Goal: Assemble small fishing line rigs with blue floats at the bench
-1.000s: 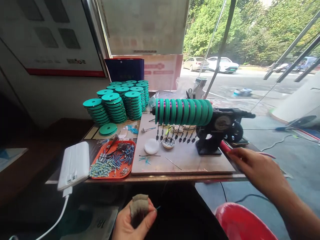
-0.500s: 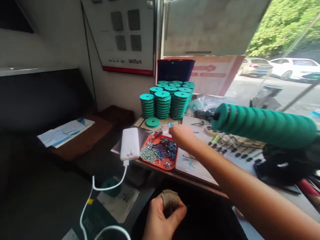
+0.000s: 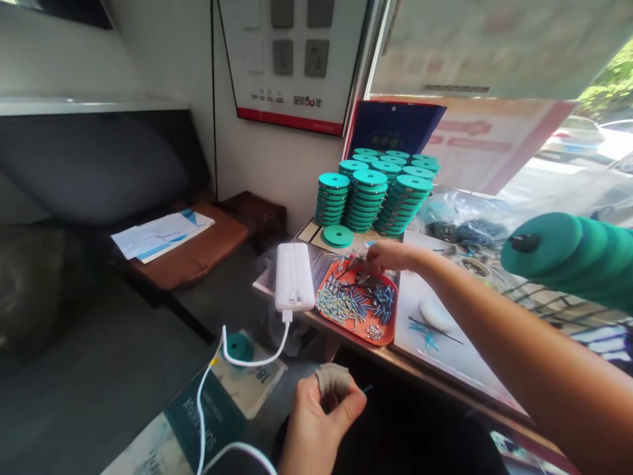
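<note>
At the lower centre of the frame, our left hand [image 3: 319, 422] pinches a small blue piece [image 3: 367, 388], a tan wrap [image 3: 332, 377] around its index finger. Right of centre, our right hand [image 3: 388, 256] reaches to the upper edge of the orange tray [image 3: 357, 330], just below the stacked green discs [image 3: 368, 198]. The white power bank [image 3: 293, 277] sits left of the tray.

The right hand [image 3: 383, 256] has been brought to the orange tray [image 3: 390, 330] near frame centre. The view has been turned left.
</note>
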The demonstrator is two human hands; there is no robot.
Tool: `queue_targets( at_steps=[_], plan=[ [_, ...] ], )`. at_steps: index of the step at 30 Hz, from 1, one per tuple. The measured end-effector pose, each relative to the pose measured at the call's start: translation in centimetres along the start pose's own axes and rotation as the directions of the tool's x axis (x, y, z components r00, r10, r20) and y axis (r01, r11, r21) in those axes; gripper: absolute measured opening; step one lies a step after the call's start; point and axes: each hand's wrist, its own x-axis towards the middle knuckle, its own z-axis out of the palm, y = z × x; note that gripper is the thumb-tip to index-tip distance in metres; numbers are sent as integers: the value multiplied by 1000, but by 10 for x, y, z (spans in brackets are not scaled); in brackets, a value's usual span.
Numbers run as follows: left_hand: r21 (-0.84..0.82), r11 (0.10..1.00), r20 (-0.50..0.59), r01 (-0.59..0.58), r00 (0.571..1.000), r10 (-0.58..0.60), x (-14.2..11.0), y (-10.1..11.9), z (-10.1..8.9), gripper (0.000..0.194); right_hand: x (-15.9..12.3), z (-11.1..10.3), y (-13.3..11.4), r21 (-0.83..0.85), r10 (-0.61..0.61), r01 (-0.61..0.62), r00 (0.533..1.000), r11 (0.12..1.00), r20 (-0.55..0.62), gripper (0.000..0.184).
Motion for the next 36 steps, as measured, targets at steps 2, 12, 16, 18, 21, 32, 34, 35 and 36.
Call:
queue_targets(
  at_steps=[2, 12, 16, 18, 21, 32, 34, 35, 36],
  plan=[
    [-48, 998, -8, 43, 999, -44, -1, 5, 0, 19, -3, 1, -3, -19, 6, -7, 997, 1000, -71, 19],
    [-191, 974, -77, 118, 988, -135, -11, 6, -3, 17, -151, 40, 1, 309, -10, 232, 814, 922, -581, 33],
    [-181, 968, -81, 173, 978, -190, -20, 3, -8, 15, -178, 123, -28, 859, -49, 197, 979, 473, -198, 43],
    [-202, 960, -97, 195, 971, -218, -26, 3, -10, 14, -169, 151, -46, 938, -6, 125, 991, 323, -130, 50],
    [-242, 947, -127, 213, 960, -249, -33, 3, -13, 13, -148, 171, -64, 982, -119, 103, 989, 161, -84, 56],
    [-362, 899, -145, 247, 938, -316, -34, -3, -16, 10, -127, 190, -83, 998, -125, -22, 992, -57, 14, 49],
    [-378, 888, -145, 260, 931, -334, -34, -5, -17, 10, -125, 192, -86, 997, -103, -35, 994, -66, 28, 48],
    [-386, 884, -144, 264, 929, -340, -34, -7, -17, 10, -124, 193, -88, 997, -99, -39, 994, -64, 33, 48],
    [-391, 881, -144, 267, 927, -346, -34, -8, -17, 11, -123, 194, -89, 997, -96, -45, 995, -62, 39, 48]
  ],
)
